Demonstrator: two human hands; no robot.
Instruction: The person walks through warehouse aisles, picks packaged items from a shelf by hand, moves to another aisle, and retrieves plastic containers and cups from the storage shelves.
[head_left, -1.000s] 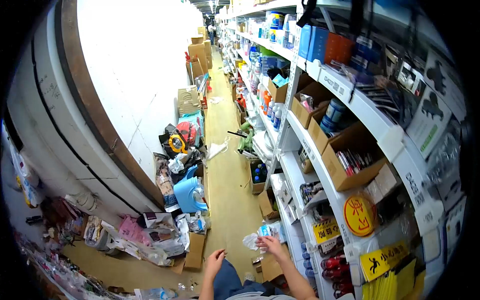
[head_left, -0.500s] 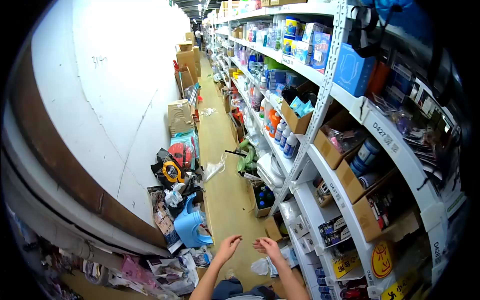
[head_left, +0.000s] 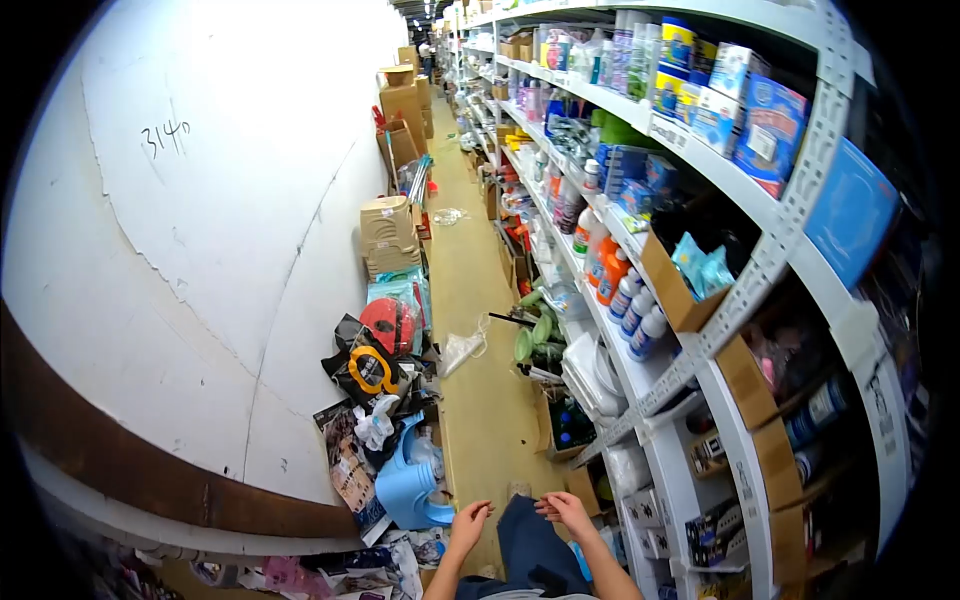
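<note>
Presently, handling recorded: none visible. Progress, as judged: walking stage, along a narrow aisle with a tan floor (head_left: 465, 270); no article collected or placed as far as shows. Remaining work: extent cannot be told.

Left hand (head_left: 471, 517): released, fingers loosely bent, nothing seen in it. Nearest article: one light-blue moulded plastic item (head_left: 402, 492), lying on the floor by the wall, just beside this hand, untouched.

Right hand (head_left: 566, 511): released, fingers spread slightly, nothing seen in it. Nearest article: one open brown cardboard box (head_left: 583, 487), low at the foot of the white metal shelving (head_left: 640, 375), untouched.

Shelf side: white bottles with blue labels (head_left: 648, 332), upright in a row; orange plastic bottles (head_left: 612, 272), beside them. Wall side: one red round packaged item (head_left: 388, 325); stacked beige plastic pieces (head_left: 389, 235). Far end: one person (head_left: 426, 55), upright.

Differences from the earlier frame: view turned toward the white cracked wall (head_left: 225, 190), its handwritten marks now plainer; round yellow sign gone from view; gap between hands wider; dark-blue trouser leg (head_left: 530, 540) more exposed; both hands likewise without a visible load.
</note>
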